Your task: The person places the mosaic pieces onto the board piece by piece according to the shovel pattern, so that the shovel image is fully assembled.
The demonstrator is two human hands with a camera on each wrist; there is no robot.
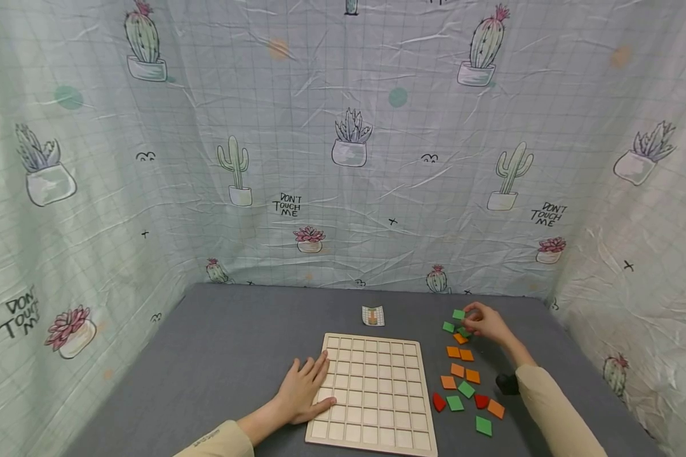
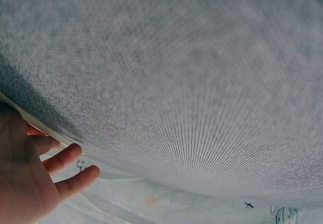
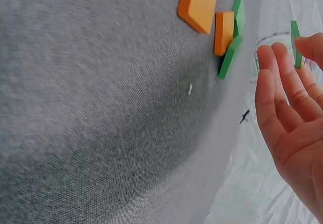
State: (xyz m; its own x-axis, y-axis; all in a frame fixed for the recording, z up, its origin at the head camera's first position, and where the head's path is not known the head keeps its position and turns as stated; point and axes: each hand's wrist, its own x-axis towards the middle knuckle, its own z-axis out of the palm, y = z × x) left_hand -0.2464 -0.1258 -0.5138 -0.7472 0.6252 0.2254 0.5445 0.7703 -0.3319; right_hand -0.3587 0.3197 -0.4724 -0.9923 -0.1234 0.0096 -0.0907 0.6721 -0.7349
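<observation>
My right hand (image 1: 484, 322) pinches a green square tile (image 3: 295, 44) between thumb and fingers, above the far end of the loose tiles. In the right wrist view more green tiles (image 3: 231, 56) and orange tiles (image 3: 199, 6) lie on the cloth below that hand. My left hand (image 1: 307, 388) rests with spread fingers on the left edge of a pale wooden grid board (image 1: 377, 390), whose square cells hold no tiles. The left wrist view shows the same hand (image 2: 30, 168) at the board's rim, its palm side partly visible.
Orange, green and red tiles (image 1: 481, 401) are scattered right of the board. A small printed card (image 1: 373, 316) lies behind it. The grey cloth-covered table (image 1: 217, 355) meets a patterned curtain (image 1: 297, 127) at the back and sides.
</observation>
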